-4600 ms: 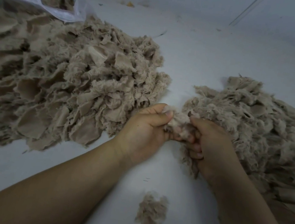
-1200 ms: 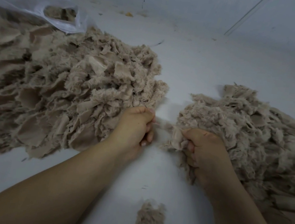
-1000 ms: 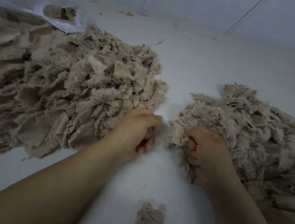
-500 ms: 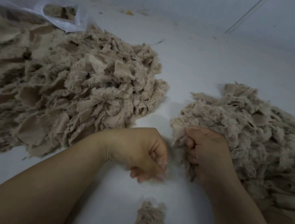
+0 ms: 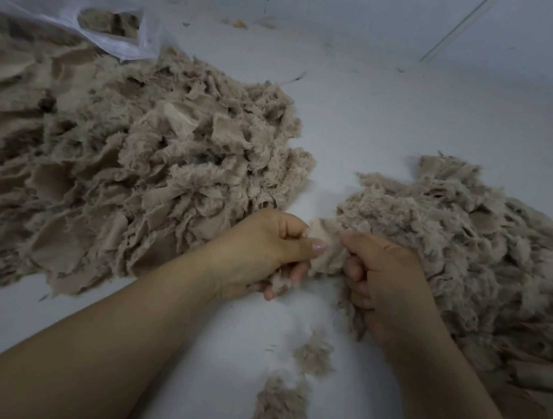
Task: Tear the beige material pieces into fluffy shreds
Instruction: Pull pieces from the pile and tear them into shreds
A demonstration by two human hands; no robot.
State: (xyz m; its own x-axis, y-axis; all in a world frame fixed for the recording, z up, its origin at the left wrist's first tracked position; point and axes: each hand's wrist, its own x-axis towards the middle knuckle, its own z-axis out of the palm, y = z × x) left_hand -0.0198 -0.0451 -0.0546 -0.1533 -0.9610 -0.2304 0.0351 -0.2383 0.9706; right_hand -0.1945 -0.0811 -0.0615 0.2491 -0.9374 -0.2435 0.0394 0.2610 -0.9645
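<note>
White table (image 5: 398, 126) carries everything. Big beige pile (image 5: 127, 171) on the left half, reaching off the left edge. Second beige pile (image 5: 490, 254) on the right, running off the right edge; a bare strip of surface lies between the two. Small fluffy shred clump (image 5: 281, 408) lies alone near the bottom centre, another small tuft (image 5: 315, 353) just above it. Clear plastic bag (image 5: 63, 9) at top left, touching the left pile, beige bits inside. Tiny specks and a yellowish scrap (image 5: 240, 24) near the far edge.

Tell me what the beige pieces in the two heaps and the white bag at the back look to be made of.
Beige pieces: apparently soft woven cloth, matte, with fuzzy frayed edges and a fine weave on flat patches; the exact fibre is unclear. White bag: likely thin plastic film, translucent and crinkled, with beige scraps showing through.
</note>
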